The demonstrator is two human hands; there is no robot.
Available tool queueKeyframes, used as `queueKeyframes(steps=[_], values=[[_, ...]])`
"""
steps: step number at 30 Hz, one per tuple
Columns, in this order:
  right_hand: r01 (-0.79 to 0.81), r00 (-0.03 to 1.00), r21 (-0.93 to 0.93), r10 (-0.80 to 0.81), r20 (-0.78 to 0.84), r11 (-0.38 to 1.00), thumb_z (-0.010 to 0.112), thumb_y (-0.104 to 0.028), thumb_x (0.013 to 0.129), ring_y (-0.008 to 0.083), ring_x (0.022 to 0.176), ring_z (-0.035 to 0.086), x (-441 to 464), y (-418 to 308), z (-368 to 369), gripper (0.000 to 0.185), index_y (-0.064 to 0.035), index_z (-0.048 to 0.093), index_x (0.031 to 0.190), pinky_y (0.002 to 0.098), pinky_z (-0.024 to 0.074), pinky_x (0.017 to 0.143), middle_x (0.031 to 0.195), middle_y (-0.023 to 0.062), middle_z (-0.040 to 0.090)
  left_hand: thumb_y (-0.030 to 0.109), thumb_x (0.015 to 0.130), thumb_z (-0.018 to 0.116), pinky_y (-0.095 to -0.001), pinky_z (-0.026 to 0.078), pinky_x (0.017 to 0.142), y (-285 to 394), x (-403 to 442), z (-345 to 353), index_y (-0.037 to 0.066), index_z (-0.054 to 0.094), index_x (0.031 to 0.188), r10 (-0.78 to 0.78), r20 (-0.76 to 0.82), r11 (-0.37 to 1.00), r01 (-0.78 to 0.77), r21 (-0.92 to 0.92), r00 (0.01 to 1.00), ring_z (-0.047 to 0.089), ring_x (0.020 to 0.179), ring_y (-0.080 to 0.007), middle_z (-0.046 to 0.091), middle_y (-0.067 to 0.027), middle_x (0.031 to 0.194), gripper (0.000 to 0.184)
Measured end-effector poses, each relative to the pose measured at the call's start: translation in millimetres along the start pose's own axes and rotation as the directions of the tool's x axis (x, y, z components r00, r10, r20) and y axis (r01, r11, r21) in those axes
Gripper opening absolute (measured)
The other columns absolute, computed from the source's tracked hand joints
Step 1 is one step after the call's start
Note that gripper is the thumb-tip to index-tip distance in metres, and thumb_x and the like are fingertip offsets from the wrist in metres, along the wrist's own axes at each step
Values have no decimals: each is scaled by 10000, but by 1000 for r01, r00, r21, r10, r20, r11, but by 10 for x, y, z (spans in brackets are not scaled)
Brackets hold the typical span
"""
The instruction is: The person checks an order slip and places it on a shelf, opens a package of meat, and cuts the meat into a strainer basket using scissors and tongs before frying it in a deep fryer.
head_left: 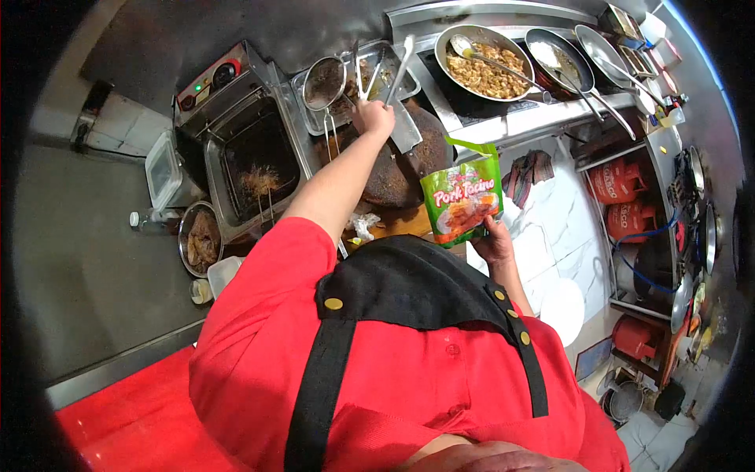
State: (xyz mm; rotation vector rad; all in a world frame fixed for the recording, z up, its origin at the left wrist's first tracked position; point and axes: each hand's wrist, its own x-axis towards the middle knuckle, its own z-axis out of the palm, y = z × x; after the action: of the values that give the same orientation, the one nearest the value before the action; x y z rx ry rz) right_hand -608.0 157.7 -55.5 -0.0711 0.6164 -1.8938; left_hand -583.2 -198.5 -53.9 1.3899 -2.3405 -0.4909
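The right hand (495, 240) is closed on the lower edge of a green packet (468, 197), printed "Pork Tocino", with the thumb against its front; the packet tilts slightly and a loose green strip projects at its top. The left hand (373, 118) is extended farther forward, at the lower ends of several metal utensils (405, 59); its fingers are hidden, so I cannot tell whether they are gripping or how many utensils they touch. Just to the left of this hand sits a strainer (325, 82), its handle directed back toward the person. Beneath the left forearm and to the left of the packet lies a dark round board (389, 181). Between the two hands, closer to the apron (401, 275), is a crumpled white wad (362, 226). Left of the left forearm stands a fryer (216, 193) containing dark liquid and a clump of food; a bowl (182, 236) of brown pieces is positioned just beside it, farther from the hands. Forward of the right hand, a pan (440, 55) holds chopped food and a ladle (464, 46); a darker pan (578, 71) is immediately right of it. Well to the right of the right hand, red cylinders (625, 220) occupy a rack.
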Motion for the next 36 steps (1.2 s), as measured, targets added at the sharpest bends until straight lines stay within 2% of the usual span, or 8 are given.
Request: queueKeyframes(steps=[3,5,6,8,10,12,26,36], values=[[-9,1000,-5,9,8,1000,669,-213,794,255,1118,515,-2,30,-12,503,-44,468,1223,415,371,992,1192,92,552,316,762,618,-425,407,868,-240,63,12,70,666,886,27,109,999,-25,-24,994,491,1033,-353,525,-160,1092,280],[-17,1000,-4,17,4,1000,669,-221,794,257,1125,510,6,40,-2,509,-46,466,1226,419,365,995,1196,89,550,306,796,581,-438,399,894,-365,98,12,-6,614,954,-30,-55,997,25,-78,998,492,1033,-357,533,-172,1070,351],[-21,1000,-26,20,-15,999,680,-238,782,252,1120,508,9,35,37,541,-71,449,1241,423,380,970,1203,80,538,266,834,532,-446,386,916,-413,75,-49,-51,564,1008,-165,-67,984,160,-81,984,494,1058,-367,531,-194,1109,364],[-19,999,-51,18,-28,999,692,-256,770,247,1114,506,43,33,12,573,-96,432,1255,426,395,945,1210,71,525,220,852,486,-442,402,917,-421,153,-135,-34,564,1028,-763,-19,594,690,-414,646,511,1087,-355,521,-214,1170,318],[-12,999,-81,9,-47,997,702,-267,761,243,1117,502,99,59,-121,584,-101,434,1253,419,401,941,1215,65,521,174,882,398,-424,398,941,-944,366,199,2,433,1236,-597,266,802,569,182,757,471,1144,-336,464,-177,1264,395],[-21,999,-85,19,-31,996,703,-267,760,241,1114,504,67,3,22,580,-101,439,1248,416,404,939,1210,63,523,179,888,378,-406,366,984,-1098,464,386,50,381,1304,-690,265,713,696,85,674,419,1216,-300,408,-146,1334,436],[37,998,-79,-41,-47,996,694,-267,764,225,1087,524,87,-46,163,569,-86,441,1241,428,432,917,1191,72,529,175,811,555,-438,471,820,-537,368,-434,8,485,1120,-388,26,921,385,63,921,569,1007,-352,551,-210,1101,358],[150,987,-126,-141,76,981,678,-113,781,208,1076,542,380,-164,441,521,-24,423,1226,341,438,933,1171,77,548,64,725,530,-456,419,855,-160,-1298,-498,32,430,1176,60,94,987,-45,-156,994,494,1013,-402,495,-211,1070,463]])
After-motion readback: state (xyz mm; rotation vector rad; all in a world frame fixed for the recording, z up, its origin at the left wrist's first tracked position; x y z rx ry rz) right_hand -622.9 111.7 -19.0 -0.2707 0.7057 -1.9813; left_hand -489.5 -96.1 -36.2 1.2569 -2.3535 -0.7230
